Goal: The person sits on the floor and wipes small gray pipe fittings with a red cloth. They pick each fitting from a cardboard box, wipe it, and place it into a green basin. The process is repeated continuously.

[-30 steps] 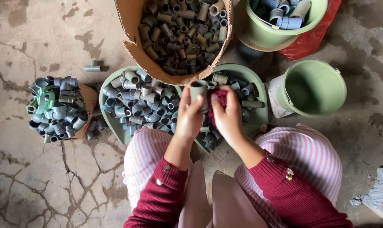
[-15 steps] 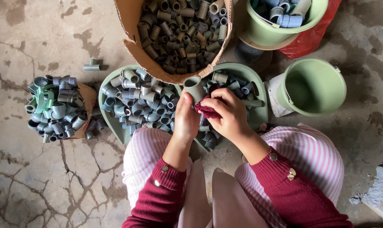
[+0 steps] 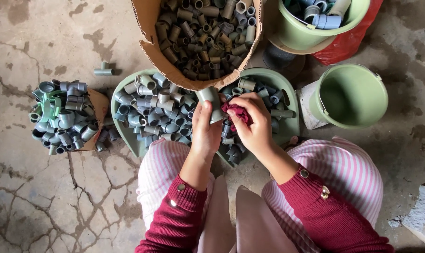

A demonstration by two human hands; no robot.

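Observation:
My left hand [image 3: 205,131] grips a grey-green plastic pipe fitting [image 3: 210,100], holding it up over two green trays. My right hand [image 3: 252,124] is closed on a dark red rag [image 3: 235,111] pressed against the side of that fitting. Both hands sit between the left tray [image 3: 123,133], heaped with grey pipe fittings [image 3: 154,115], and the right tray [image 3: 289,124], which also holds grey fittings. My knees in pink striped cloth are just below.
A cardboard box [image 3: 147,23] full of brownish fittings stands behind the trays. An empty green bucket [image 3: 350,96] sits to the right, another green bucket [image 3: 306,35] with fittings at the top right. A pile of grey fittings [image 3: 60,117] lies left, one loose tee fitting [image 3: 102,70] on cracked concrete.
My left hand has tilted and turned the fitting to the left. My right hand has shifted the red rag along its side, from over the fitting's end down to its body.

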